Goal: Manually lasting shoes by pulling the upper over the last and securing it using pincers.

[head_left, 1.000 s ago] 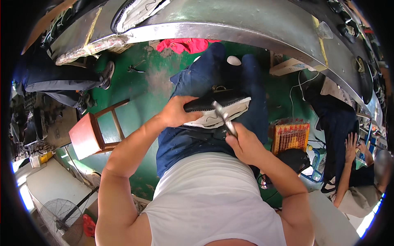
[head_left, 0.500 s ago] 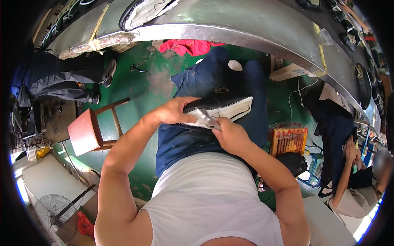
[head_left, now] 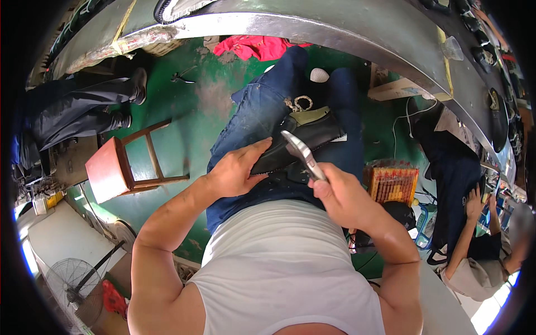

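Note:
A black shoe lies across my lap with its upper facing up. An olive-green piece, apparently the top of a shoe last, shows in its opening, and a loop of pale rope stands beside it. My left hand is closed round the shoe's left end, fingers on top and thumb below. In my right hand is a silver metal tool, apparently lasting pincers. Its head hangs over the shoe's near side; whether it touches cannot be told.
Beyond my knees runs a long metal bench with shoes on it. A red-topped stool stands at left near another person's legs. Red cloth and a plier-like tool lie on the green floor. Another person sits at right.
The shoe has turned from its pale underside to its black upper, baring the last and rope. My right hand drew back toward me and right, lifting the pincers off the sole.

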{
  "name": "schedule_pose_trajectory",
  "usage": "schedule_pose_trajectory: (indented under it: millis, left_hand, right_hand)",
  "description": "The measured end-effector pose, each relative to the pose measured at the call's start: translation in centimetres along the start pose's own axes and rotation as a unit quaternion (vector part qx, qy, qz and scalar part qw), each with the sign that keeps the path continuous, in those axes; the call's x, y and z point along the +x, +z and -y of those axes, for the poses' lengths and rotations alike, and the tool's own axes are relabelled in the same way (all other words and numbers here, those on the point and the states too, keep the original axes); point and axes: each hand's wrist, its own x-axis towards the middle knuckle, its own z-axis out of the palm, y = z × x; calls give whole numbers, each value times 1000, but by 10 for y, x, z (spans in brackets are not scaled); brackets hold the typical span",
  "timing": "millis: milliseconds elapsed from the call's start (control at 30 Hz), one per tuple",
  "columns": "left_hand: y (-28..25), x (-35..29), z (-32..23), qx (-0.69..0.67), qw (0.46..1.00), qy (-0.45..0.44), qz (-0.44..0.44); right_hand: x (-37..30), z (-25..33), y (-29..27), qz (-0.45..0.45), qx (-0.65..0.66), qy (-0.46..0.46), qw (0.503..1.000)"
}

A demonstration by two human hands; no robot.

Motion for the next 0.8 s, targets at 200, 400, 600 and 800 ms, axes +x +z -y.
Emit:
schedule_pose_trajectory:
  millis: [200,400,600,800]
  left_hand:
    - [1,-1,0,-14,999,-43,15]
    - [3,0,3,-45,996,-71,21]
    - [3,1,4,-18,999,0,-31]
    - [-22,14,-19,-12,983,-180,30]
  right_hand:
    - [23,2,5,135,-58,90,985]
    - [30,2,12,132,-125,67,981]
    - [25,-17,18,175,-161,98,967]
    - [-6,-52,-13,-16,149,205,967]
